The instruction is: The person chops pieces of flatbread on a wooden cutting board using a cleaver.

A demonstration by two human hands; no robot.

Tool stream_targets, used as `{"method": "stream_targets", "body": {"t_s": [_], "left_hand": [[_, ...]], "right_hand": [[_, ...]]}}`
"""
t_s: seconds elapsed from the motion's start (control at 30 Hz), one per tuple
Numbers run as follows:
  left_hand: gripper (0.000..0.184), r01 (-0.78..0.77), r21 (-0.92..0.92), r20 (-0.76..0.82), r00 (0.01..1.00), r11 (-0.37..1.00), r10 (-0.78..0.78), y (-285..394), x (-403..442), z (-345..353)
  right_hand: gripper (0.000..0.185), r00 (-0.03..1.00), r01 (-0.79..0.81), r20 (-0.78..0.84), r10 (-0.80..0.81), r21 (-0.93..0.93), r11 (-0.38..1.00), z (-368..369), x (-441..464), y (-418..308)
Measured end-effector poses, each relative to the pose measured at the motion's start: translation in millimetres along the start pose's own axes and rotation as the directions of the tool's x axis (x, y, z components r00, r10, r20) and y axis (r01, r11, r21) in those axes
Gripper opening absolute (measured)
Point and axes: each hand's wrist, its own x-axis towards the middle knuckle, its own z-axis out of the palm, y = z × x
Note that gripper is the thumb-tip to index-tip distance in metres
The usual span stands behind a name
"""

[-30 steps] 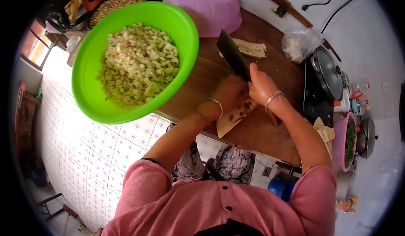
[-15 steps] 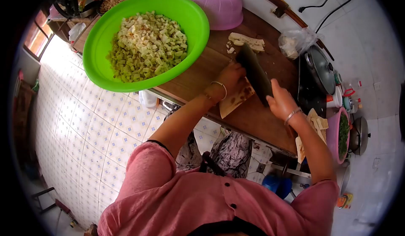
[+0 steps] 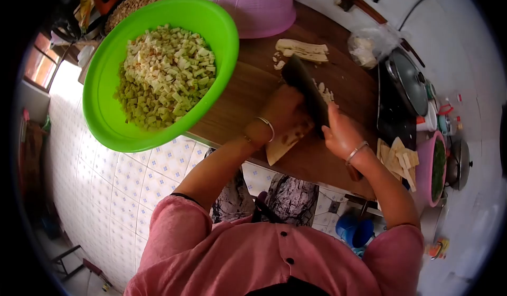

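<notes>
Step in hand looks like chopping. The R hand is closed round the handle of a dark cleaver, whose blade stands on edge, slanting away from the person. The L hand lies over a flat tan slab w/ brown spots, apparently steadying it; its fingers are blurred & partly hidden, so can't tell if they grip or just press. Hands are apart from each other, the blade btwn them.

Slab sits on the wooden table, near corner poking out under the L wrist, close to the table's front edge. Small pale cut bits lie just beside the blade, on its R side. Beyond the tip, pale strips & a few crumbs. More tan pieces are piled at the R end, near a pink basin w/ greens. To the L, a big green basin holds diced pieces.

Judging by this, job's only part done: a fair bit of slab is uncut. Next cut calls for L fingertips tucked back from the edge, slab held flat, blade shifted a touch & brought straight down. Main risk, prob.: fingers too near the blade; whether they touch it, can't tell.
</notes>
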Motion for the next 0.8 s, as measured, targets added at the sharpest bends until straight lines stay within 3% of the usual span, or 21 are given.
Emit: {"method": "stream_targets", "body": {"t_s": [0.07,0.2,0.27,0.4,0.5,0.57,0.67,0.8], "left_hand": [[0.014,-0.082,0.066,-0.115,0.989,0.994,0.089,-3,-1,4],[0.017,-0.015,0.128,-0.027,0.999,0.992,0.019,-6,-7,6],[0.017,0.012,0.056,-0.069,0.998,0.998,-0.008,-8,-7,4],[0.018,-0.056,0.148,-0.147,0.986,0.987,0.077,-14,-6,8],[0.019,-0.092,0.099,-0.160,0.981,0.991,0.107,-19,-6,9],[0.017,-0.122,0.043,-0.182,0.975,0.992,0.128,-15,-7,12],[0.016,-0.143,-0.029,-0.203,0.970,0.989,0.134,-33,-3,26],[0.017,-0.174,0.003,-0.269,0.948,0.985,0.168,-19,-5,12]], "right_hand": [[0.031,1.000,-0.004,-0.005,0.004,-0.019,1.000,-1,2,2],[0.030,1.000,0.009,-0.013,-0.010,-0.054,0.999,0,2,-1],[0.031,0.999,0.022,-0.026,-0.024,-0.081,0.996,3,-1,-6],[0.034,0.994,0.106,-0.030,-0.107,-0.045,0.993,7,1,3],[0.034,0.998,0.057,-0.021,-0.059,-0.089,0.994,9,13,-4],[0.037,0.990,0.042,-0.131,-0.052,-0.075,0.996,12,23,-9],[0.041,1.000,-0.023,0.018,0.026,-0.129,0.991,-2,64,-42],[0.043,0.997,-0.064,0.031,0.068,-0.116,0.991,-8,68,-45]]}}
